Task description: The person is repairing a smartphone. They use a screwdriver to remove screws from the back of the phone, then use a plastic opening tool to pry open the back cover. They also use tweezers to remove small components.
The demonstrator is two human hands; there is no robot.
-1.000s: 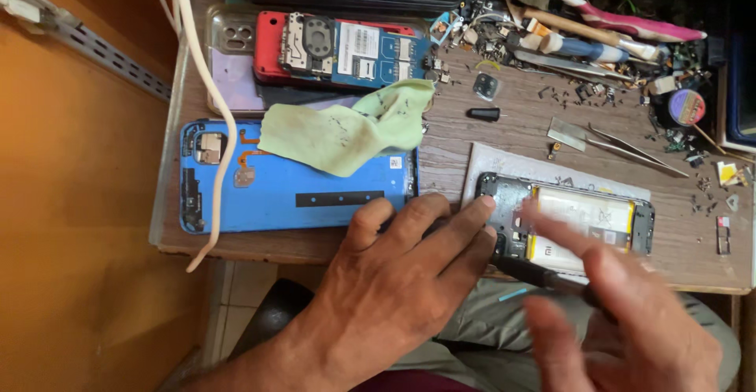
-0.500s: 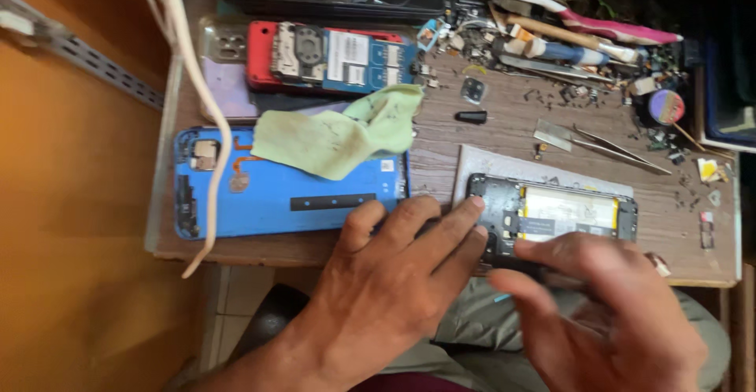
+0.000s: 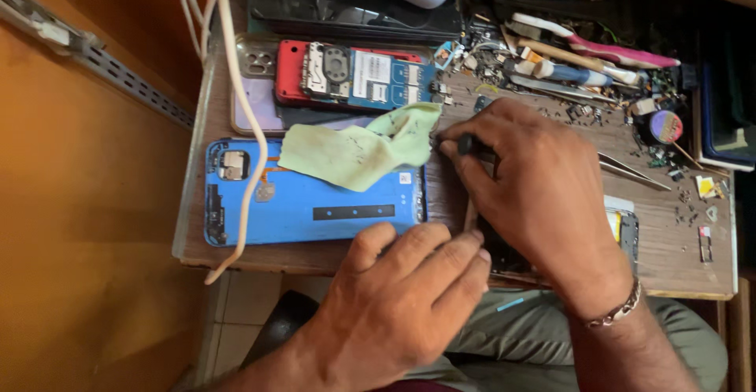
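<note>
My right hand [image 3: 543, 195] reaches across an opened phone [image 3: 627, 230] and hides most of it. Its thumb and forefinger pinch a small black part [image 3: 465, 144] just right of a crumpled green cloth [image 3: 354, 152]. My left hand [image 3: 402, 297] rests at the table's front edge, and its fingertips press on the left end of the opened phone. The cloth lies partly on a blue phone back cover [image 3: 315, 207].
A red phone with a bared circuit board [image 3: 354, 73] lies behind the cloth, on a phone in a clear case [image 3: 252, 104]. White cables [image 3: 240, 124] hang over the left side. Tweezers [image 3: 630, 170], screwdrivers [image 3: 567, 65], a tape roll [image 3: 665, 126] and loose screws crowd the back right.
My right hand has left the phone's near edge and moved up and to the left, to the small black part beside the cloth. The left hand has stayed put.
</note>
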